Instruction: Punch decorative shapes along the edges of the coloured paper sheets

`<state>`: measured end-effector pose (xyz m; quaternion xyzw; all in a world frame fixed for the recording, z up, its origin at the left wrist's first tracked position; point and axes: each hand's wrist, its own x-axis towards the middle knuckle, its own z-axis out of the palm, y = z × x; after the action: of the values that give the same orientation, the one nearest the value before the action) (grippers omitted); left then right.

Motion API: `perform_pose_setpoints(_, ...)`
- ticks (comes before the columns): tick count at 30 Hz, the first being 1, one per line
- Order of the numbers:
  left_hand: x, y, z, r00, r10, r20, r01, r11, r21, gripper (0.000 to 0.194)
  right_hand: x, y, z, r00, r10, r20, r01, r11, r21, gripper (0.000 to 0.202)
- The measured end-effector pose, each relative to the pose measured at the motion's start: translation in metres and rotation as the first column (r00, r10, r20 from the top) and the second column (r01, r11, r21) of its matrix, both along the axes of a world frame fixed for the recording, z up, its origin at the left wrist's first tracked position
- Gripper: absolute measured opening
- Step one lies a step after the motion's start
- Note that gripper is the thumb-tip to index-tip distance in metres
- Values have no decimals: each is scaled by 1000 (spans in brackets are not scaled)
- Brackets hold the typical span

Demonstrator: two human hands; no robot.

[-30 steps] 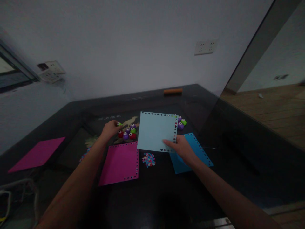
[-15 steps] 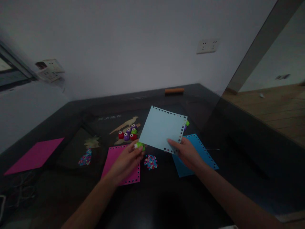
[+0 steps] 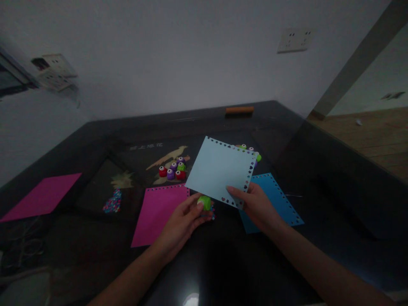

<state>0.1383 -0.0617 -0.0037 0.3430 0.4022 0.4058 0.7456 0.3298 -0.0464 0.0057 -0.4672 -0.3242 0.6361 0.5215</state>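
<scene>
My left hand (image 3: 186,219) is closed around a green craft paper punch (image 3: 205,202), just below a light blue sheet of paper (image 3: 219,170). Small cut-out shapes line the top and right edges and part of the bottom edge of that sheet. My right hand (image 3: 256,202) pinches it at the lower right corner, holding it above the table. Partly behind my left hand lies a pile of tiny coloured paper pieces (image 3: 213,212). A pink punched sheet (image 3: 159,212) is beside my left hand, and a blue punched sheet (image 3: 277,202) is under and beyond my right hand.
Several red, purple and green punches (image 3: 174,169) stand behind the pink sheet; more punches (image 3: 257,158) show behind the light blue one. Another pink sheet (image 3: 44,195) and a second confetti pile (image 3: 113,202) lie left. An orange-brown roll (image 3: 239,110) rests at the dark table's (image 3: 204,272) back.
My left hand has moved right with the green punch, which now shows its top, and partly covers the confetti pile. The light blue sheet stays in my right hand. The view has shifted slightly.
</scene>
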Motion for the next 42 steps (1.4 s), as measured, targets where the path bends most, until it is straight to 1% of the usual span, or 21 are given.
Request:
perform_pose_setpoints(2,0,0,3,999,-10,-35,11,999,31,40,-2,-1,-2,998,-65,20,64,997,51,29)
perform_pose_setpoints(4,0,-1,6,996,-18,-92,25,997,74,34,-3,-3,-3,991,-122,47,117,988,101,28)
perform_pose_setpoints(7,0,-2,9,985,-21,-171,40,993,111,26,-4,-5,-3,980,-160,114,143,979,145,24)
perform_pose_setpoints(11,1,-4,9,984,-41,-175,62,991,118,28,-6,-8,-1,969,-155,192,120,976,181,24)
perform_pose_setpoints(18,4,-6,13,979,-42,-200,62,993,96,31,-7,-9,2,960,-138,245,93,978,184,24)
perform_pose_setpoints(28,5,-8,16,978,-34,-206,53,994,90,32,-8,-11,5,956,-96,278,44,982,184,23)
perform_pose_setpoints(32,5,-7,14,974,-11,-228,33,995,90,29,-8,-12,7,941,-86,326,27,983,180,23)
perform_pose_setpoints(35,5,-7,13,974,7,-228,18,994,105,32,-9,-13,10,926,-89,366,16,980,199,20)
perform_pose_setpoints(38,5,-7,15,973,24,-230,2,994,110,35,-10,-14,10,915,-89,392,0,975,222,18)
perform_pose_setpoints(42,6,-9,18,954,75,-289,-42,992,119,32,-12,-16,10,901,-72,428,-30,974,226,17)
